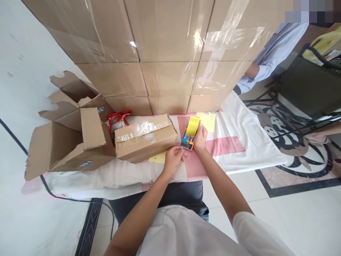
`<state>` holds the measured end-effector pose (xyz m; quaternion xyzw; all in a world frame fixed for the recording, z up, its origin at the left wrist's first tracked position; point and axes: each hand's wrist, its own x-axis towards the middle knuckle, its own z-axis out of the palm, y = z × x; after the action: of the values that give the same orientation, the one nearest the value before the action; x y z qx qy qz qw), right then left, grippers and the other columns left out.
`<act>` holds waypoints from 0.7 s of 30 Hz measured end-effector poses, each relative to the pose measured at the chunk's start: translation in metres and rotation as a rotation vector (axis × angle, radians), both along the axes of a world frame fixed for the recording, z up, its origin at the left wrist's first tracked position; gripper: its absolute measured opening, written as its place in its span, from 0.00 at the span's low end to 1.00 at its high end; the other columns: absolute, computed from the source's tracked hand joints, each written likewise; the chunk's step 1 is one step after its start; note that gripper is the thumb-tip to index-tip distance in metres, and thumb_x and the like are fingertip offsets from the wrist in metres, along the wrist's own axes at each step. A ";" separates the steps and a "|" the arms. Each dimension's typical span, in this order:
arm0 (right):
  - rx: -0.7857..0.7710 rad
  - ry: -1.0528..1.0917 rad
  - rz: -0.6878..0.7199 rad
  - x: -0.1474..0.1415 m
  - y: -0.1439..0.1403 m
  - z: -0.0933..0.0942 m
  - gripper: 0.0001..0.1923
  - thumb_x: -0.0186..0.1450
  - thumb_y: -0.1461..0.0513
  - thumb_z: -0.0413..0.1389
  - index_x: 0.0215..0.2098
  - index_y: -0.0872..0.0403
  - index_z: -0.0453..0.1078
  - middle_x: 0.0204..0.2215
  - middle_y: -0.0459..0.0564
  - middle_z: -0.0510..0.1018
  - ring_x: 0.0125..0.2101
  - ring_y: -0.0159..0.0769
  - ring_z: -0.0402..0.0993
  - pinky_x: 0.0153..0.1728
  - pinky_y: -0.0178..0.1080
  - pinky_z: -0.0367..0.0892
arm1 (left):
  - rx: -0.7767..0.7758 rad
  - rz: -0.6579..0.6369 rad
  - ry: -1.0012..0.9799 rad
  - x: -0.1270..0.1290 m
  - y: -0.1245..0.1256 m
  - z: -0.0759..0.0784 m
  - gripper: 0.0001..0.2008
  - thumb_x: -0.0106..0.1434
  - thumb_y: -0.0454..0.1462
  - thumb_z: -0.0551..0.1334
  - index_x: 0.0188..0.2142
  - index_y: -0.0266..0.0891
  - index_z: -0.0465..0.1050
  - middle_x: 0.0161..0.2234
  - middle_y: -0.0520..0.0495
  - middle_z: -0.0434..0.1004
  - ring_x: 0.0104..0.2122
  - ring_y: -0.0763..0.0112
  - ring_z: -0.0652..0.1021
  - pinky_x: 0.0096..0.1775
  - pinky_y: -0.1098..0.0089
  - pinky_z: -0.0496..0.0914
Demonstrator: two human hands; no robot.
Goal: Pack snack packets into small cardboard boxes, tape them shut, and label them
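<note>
At the centre of the frame, the right hand (200,138) grips a tape dispenser (189,134) with a yellow roll, resting on the tabletop (239,149), which is covered by a white cloth with pink blocks. The left hand (173,158) is closed, fingertips pinched at the dispenser's near end, just beside a taped cardboard box (145,138) lying left of centre. Further left sit open, torn cartons (71,142) and a red snack packet (118,121). A wall of stacked, taped cardboard boxes (165,49) fills the upper frame. At upper right, another person's sleeve (269,60) shows. The floor (298,199) is pale tile with dark patterned inlay.
</note>
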<state>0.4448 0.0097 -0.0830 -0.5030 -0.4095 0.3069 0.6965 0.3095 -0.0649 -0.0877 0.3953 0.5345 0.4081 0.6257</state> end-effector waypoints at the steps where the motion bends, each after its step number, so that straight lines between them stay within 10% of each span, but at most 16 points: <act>1: 0.003 -0.003 0.002 0.000 0.000 0.000 0.26 0.71 0.40 0.48 0.27 0.51 0.58 0.22 0.41 0.60 0.23 0.29 0.56 0.24 0.34 0.58 | 0.021 0.006 0.008 0.001 -0.001 -0.002 0.12 0.58 0.43 0.65 0.36 0.37 0.71 0.30 0.44 0.82 0.19 0.76 0.72 0.23 0.73 0.64; 11: 0.006 -0.028 -0.002 -0.001 0.000 -0.003 0.27 0.70 0.40 0.46 0.28 0.52 0.59 0.24 0.41 0.63 0.24 0.29 0.58 0.26 0.34 0.61 | 0.358 0.049 0.433 0.008 -0.024 -0.006 0.16 0.61 0.38 0.67 0.49 0.43 0.71 0.38 0.48 0.79 0.39 0.64 0.79 0.44 0.67 0.69; 16: 0.016 0.005 -0.009 0.000 0.001 -0.005 0.26 0.70 0.40 0.47 0.30 0.53 0.62 0.25 0.43 0.66 0.25 0.30 0.62 0.27 0.35 0.62 | 0.617 -0.044 0.939 0.009 -0.015 -0.005 0.18 0.66 0.41 0.64 0.54 0.43 0.70 0.46 0.44 0.79 0.41 0.61 0.80 0.40 0.67 0.69; 21: 0.009 0.005 -0.040 -0.001 -0.003 0.006 0.28 0.71 0.39 0.46 0.28 0.52 0.60 0.23 0.42 0.63 0.23 0.29 0.58 0.25 0.35 0.59 | 0.692 -0.010 0.947 0.010 -0.010 -0.007 0.14 0.65 0.40 0.65 0.50 0.43 0.72 0.45 0.46 0.80 0.42 0.62 0.81 0.38 0.68 0.68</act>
<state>0.4440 0.0070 -0.0770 -0.5072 -0.3989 0.2926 0.7057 0.3196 -0.0749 -0.0946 0.7184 0.5897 0.3347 0.1552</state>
